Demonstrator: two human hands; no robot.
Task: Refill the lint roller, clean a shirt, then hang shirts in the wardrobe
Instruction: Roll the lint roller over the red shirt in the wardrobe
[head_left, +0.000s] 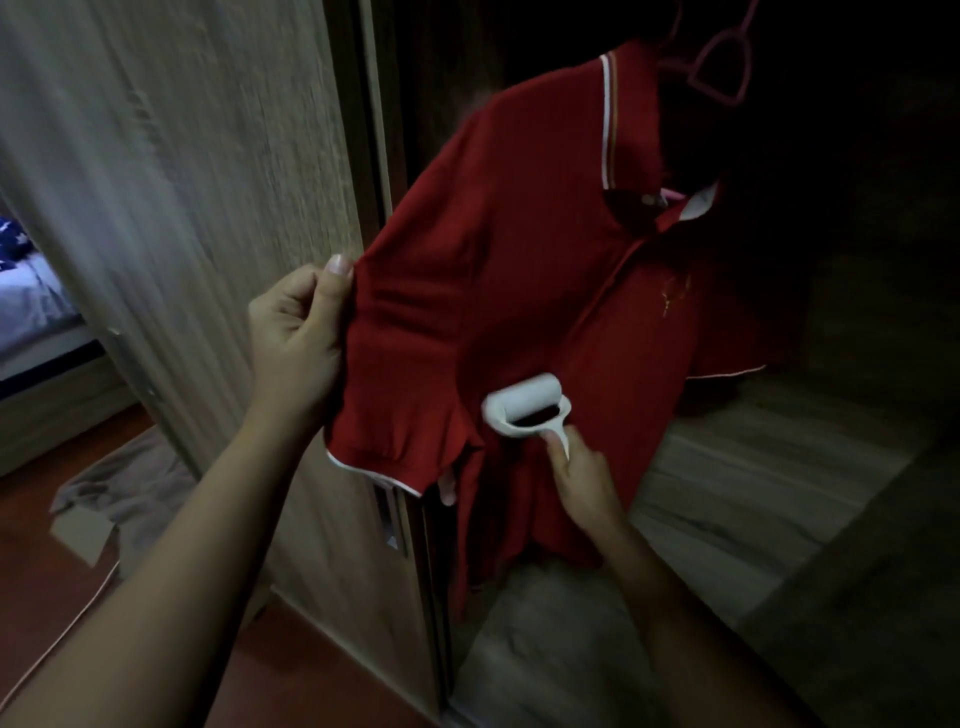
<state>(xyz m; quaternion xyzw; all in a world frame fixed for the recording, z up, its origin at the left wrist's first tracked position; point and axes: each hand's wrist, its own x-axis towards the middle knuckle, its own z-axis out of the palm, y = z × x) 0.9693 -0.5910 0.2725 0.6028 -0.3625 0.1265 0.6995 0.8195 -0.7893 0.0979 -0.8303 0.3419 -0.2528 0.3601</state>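
A red polo shirt (524, 249) with white trim hangs on a pink hanger (722, 67) inside the dark wardrobe. My left hand (296, 343) grips the shirt's short sleeve and holds it stretched out to the left. My right hand (582, 478) holds the handle of a white lint roller (524, 408), whose roll lies against the shirt front just below the sleeve. A fingertip of my left hand shows under the sleeve hem.
The wardrobe's wooden door (182, 208) stands to the left of the shirt. A wooden shelf (727, 493) lies below the shirt inside the wardrobe. A grey cloth (119, 488) lies on the red-brown floor at left, with a bed (31, 312) behind it.
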